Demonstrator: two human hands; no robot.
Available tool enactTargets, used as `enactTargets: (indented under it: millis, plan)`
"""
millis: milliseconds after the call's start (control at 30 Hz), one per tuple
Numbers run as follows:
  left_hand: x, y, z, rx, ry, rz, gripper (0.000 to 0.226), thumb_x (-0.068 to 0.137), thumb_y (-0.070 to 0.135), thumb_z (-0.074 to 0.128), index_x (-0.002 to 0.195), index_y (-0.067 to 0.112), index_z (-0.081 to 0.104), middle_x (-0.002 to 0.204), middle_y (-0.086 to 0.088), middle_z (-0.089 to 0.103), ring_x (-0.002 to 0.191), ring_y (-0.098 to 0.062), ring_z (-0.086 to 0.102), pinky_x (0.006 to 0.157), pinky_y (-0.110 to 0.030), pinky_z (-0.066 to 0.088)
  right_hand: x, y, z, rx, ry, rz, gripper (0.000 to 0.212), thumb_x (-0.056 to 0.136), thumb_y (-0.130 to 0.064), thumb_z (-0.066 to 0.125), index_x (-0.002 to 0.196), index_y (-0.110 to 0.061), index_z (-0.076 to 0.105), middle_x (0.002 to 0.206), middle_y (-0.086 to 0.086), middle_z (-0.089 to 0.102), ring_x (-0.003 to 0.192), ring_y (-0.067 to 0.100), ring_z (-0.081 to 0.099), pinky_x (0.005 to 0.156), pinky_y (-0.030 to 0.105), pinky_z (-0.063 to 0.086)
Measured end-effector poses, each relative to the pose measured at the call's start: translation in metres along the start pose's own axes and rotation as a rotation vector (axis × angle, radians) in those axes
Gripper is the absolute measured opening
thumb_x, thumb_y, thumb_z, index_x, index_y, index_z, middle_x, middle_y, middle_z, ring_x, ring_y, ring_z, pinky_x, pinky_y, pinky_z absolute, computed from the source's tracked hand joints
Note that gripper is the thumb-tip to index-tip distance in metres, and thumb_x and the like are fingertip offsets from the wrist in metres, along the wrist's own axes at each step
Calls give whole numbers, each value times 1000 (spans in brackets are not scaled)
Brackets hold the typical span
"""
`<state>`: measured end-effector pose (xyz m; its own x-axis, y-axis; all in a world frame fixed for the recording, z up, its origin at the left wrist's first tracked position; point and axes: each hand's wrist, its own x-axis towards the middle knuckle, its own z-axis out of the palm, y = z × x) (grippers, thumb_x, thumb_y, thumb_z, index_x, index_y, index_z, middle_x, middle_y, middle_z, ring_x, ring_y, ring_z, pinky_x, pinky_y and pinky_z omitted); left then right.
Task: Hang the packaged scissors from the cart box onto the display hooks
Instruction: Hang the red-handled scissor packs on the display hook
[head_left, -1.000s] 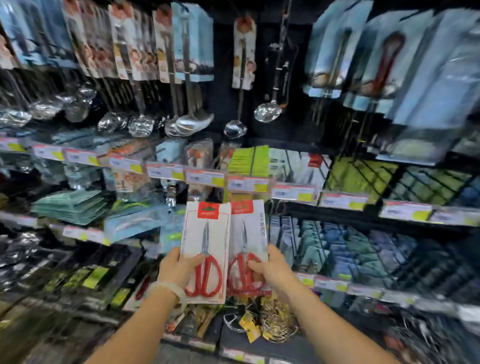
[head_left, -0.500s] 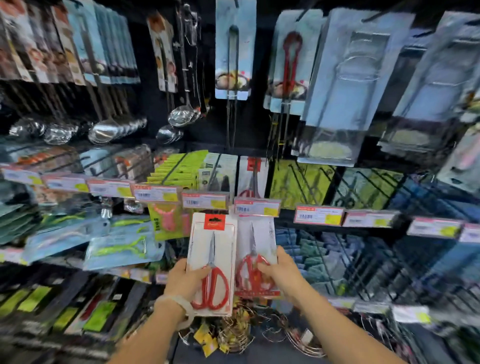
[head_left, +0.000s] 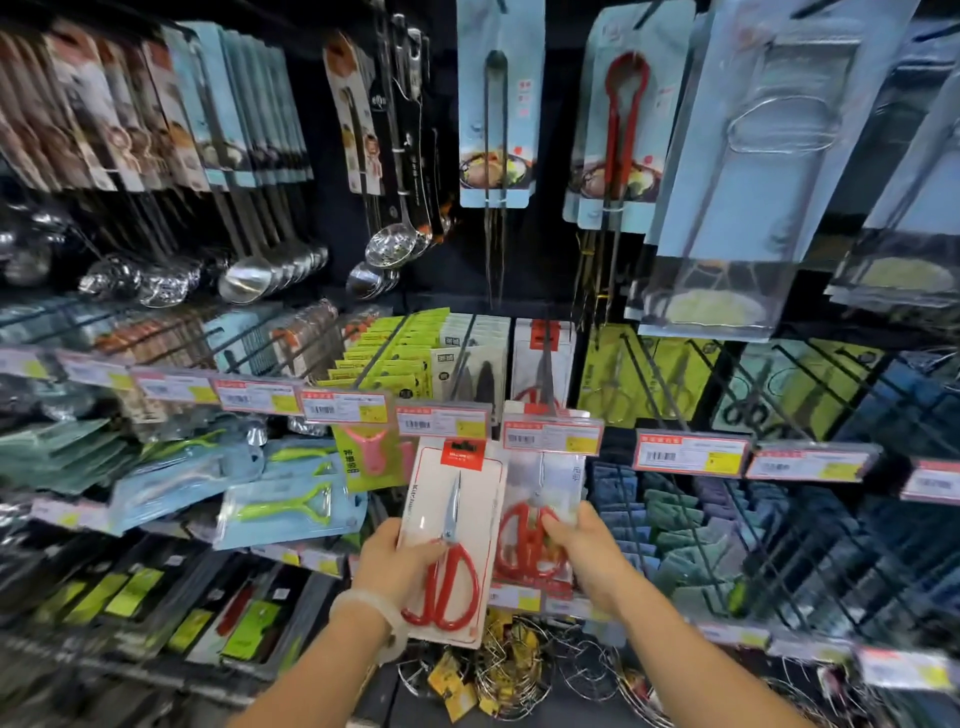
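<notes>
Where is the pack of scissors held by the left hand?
Low centre of the head view: the scissors pack, gripped by the left hand, sits just left of the right hand's pack.

A dark shop display wall fills the view. Ladles (head_left: 249, 278) hang at ten o'clock, carded tongs (head_left: 496, 119) at twelve. A row of price tags (head_left: 691, 454) crosses the middle. Green peelers (head_left: 291, 509) hang at nine, wire racks (head_left: 519, 670) lie at six.

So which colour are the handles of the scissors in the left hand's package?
Red, seen in the head view: the scissors in the pack held by the left hand.
</notes>
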<state>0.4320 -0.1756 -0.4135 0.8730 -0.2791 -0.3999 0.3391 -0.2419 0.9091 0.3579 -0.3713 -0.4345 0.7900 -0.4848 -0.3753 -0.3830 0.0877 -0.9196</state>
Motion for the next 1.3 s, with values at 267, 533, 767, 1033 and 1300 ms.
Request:
enactTargets:
  millis: [267,533,767,1033,1300]
  plan:
    - [5,-5,2,89,-66,23,14,85,8,64,91,17,56,88,-4,66,82,-20,63,70,-31,51,18,5,-2,-187,264,129,71,94,-54,36,146,-7,25,147,13,37,133,33,39,110,43,33]
    - [14,-13,42,200,-131,61,10,93,22,52,101,18,48,95,-8,63,91,-26,62,87,-41,51,-21,18,16,-110,39,-113,28,92,-8,54,120,-12,56,113,6,67,99,23,66,91,43,53]
    - [23,13,62,290,-75,267,16,97,21,45,85,13,50,67,1,47,58,-12,42,58,-27,36,-16,-14,-14,-203,146,-266,19,94,-6,51,106,-19,54,99,1,63,92,16,59,76,19,49]
    - [35,24,69,405,-33,285,18,97,22,46,95,8,56,69,0,50,61,-14,44,63,-25,36,-1,-17,-11,-247,198,-193,25,96,-11,46,120,-9,52,106,4,59,94,17,56,73,24,46]
    - [37,26,72,423,-32,220,29,98,25,44,116,6,56,82,-4,60,72,-17,55,65,-28,44,13,-15,-9,-332,206,-108,32,96,-22,43,126,-12,48,116,10,60,104,26,57,92,40,47]
